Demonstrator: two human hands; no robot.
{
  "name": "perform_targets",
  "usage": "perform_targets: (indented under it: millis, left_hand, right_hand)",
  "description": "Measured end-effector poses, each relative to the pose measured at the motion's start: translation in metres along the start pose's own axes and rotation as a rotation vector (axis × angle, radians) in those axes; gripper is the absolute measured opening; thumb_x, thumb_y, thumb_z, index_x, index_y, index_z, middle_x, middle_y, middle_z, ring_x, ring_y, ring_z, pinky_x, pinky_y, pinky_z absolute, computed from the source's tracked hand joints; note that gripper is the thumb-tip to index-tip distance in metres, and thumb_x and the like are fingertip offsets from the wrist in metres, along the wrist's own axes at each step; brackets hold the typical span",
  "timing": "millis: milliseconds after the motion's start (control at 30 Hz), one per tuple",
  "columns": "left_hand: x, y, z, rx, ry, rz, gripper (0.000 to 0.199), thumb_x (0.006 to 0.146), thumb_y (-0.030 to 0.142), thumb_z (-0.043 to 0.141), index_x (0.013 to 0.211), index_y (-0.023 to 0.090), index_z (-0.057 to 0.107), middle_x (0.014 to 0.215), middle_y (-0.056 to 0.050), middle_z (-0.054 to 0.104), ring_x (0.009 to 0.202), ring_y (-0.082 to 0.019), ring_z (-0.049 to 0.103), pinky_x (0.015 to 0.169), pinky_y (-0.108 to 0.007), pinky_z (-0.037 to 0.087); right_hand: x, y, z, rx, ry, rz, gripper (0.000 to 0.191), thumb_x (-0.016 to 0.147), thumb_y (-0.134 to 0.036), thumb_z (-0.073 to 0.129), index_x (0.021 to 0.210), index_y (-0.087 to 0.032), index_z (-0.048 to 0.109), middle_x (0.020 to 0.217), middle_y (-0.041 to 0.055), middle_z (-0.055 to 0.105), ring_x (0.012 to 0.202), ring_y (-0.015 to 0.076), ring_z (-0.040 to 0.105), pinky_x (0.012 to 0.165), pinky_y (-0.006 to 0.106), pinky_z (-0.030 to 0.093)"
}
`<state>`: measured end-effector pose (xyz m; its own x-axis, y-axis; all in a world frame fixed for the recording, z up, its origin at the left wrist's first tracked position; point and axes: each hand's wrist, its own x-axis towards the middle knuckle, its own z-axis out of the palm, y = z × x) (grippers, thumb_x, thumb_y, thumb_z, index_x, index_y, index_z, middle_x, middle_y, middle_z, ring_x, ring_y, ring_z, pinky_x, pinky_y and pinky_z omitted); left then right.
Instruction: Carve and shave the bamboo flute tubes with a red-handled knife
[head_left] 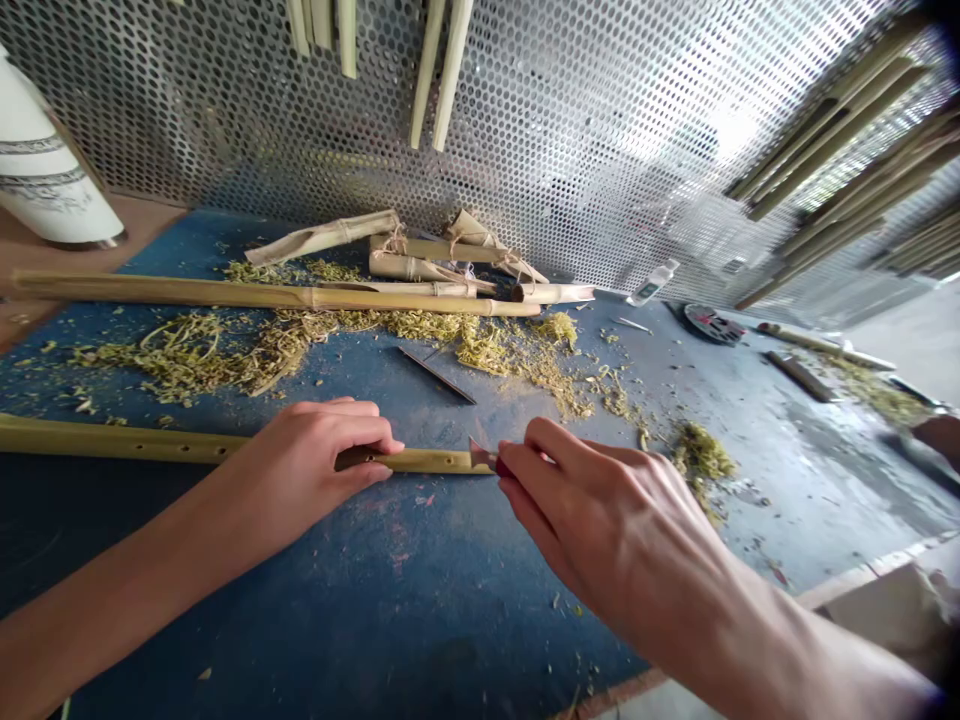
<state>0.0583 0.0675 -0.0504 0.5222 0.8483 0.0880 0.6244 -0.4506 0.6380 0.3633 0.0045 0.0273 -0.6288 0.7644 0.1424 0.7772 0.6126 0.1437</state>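
Left hand (307, 470) closed round a bamboo tube (150, 442), fingers curled over the top, thumb side hidden; the tube lies roughly level, low on the blue work surface (300, 640), with a row of drilled finger holes along its length and its far end running off the left of the view; right hand (600, 530) pinched closed on a small blade (481, 456), a bit of red handle showing between the fingertips, steel tip touching or just at the tube's end; exact contact hard to tell, fingers block it; risk: the tube is held by one hand only and the blade sits close to the left fingers, so a slip off the bamboo's hard, smooth skin could carry the edge toward that hand; a short pinch on so small a handle gives weak control, so the blade could twist or drop; too much pressure could split the thin wall near the holes; loose green-yellow bamboo shavings (187, 360) scattered over the surface could let the tube roll or skid if it is resting on them; a long bamboo pole (187, 291), tied bamboo pieces (390, 250) and a dark flat file (436, 375) lie further ahead, not touching the hands; perforated metal screen (525, 150) behind.
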Motion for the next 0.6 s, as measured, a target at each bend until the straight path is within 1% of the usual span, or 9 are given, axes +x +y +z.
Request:
perform_targets:
  millis: [67,133,267,400,467,533,600]
  left_hand:
    - [0.001,0.001,-0.001,-0.006,-0.008,0.003,0.023,0.109,0.035,0.063,0.097,0.027,0.08,0.095,-0.003,0.08,0.086,-0.025,0.074,0.075,-0.034,0.047]
    - [0.002,0.003,-0.002,-0.009,-0.018,0.009,0.025,0.11,0.037,0.063,0.096,0.027,0.081,0.094,-0.002,0.08,0.086,-0.025,0.073,0.075,-0.033,0.046]
    - [0.001,0.003,-0.003,-0.009,-0.012,-0.001,0.023,0.11,0.038,0.065,0.098,0.028,0.081,0.099,-0.002,0.082,0.093,-0.026,0.075,0.079,-0.034,0.047]
    - [0.002,0.003,-0.003,-0.008,-0.009,0.0,0.024,0.11,0.04,0.064,0.098,0.028,0.08,0.095,-0.001,0.08,0.088,-0.025,0.074,0.076,-0.034,0.046]
    - [0.003,0.002,-0.003,-0.011,-0.006,0.01,0.025,0.11,0.042,0.065,0.097,0.028,0.08,0.095,-0.001,0.08,0.088,-0.025,0.074,0.076,-0.034,0.047]
    - [0.003,0.0,-0.002,-0.017,0.009,0.028,0.025,0.108,0.045,0.068,0.095,0.028,0.081,0.094,-0.001,0.08,0.089,-0.024,0.075,0.076,-0.033,0.048]
    - [0.002,-0.004,0.001,-0.019,0.042,0.049,0.023,0.106,0.045,0.07,0.094,0.028,0.08,0.092,-0.001,0.08,0.086,-0.023,0.075,0.073,-0.032,0.048]
  right_hand:
    - [0.0,-0.001,0.002,0.018,0.039,-0.018,0.022,0.102,-0.006,0.064,0.103,-0.025,0.075,0.096,0.0022,0.068,0.055,0.0206,0.063,0.044,0.042,0.036]
    - [0.0,-0.002,0.004,0.032,0.051,-0.032,0.021,0.102,-0.006,0.066,0.105,-0.024,0.075,0.096,0.0024,0.069,0.056,0.0201,0.064,0.044,0.042,0.038]
    - [-0.002,-0.003,0.004,-0.005,0.0,-0.01,0.024,0.096,-0.002,0.067,0.102,-0.024,0.074,0.094,0.0027,0.067,0.053,0.0213,0.062,0.043,0.043,0.036]
    - [-0.001,-0.007,0.007,0.044,0.024,-0.019,0.021,0.105,-0.007,0.062,0.108,-0.024,0.075,0.099,0.0036,0.07,0.061,0.0211,0.068,0.044,0.042,0.039]
    - [-0.002,-0.006,0.008,0.057,0.029,-0.022,0.021,0.109,-0.009,0.059,0.11,-0.023,0.076,0.099,0.0038,0.071,0.06,0.0205,0.068,0.045,0.042,0.04]
    - [-0.004,0.0,0.007,0.037,0.028,0.03,0.023,0.111,-0.011,0.058,0.105,-0.023,0.076,0.093,0.0025,0.069,0.053,0.0208,0.065,0.045,0.043,0.037]
    - [-0.006,0.008,0.002,0.02,0.046,0.089,0.025,0.114,-0.015,0.057,0.102,-0.025,0.076,0.089,0.0019,0.068,0.052,0.022,0.065,0.045,0.044,0.034]
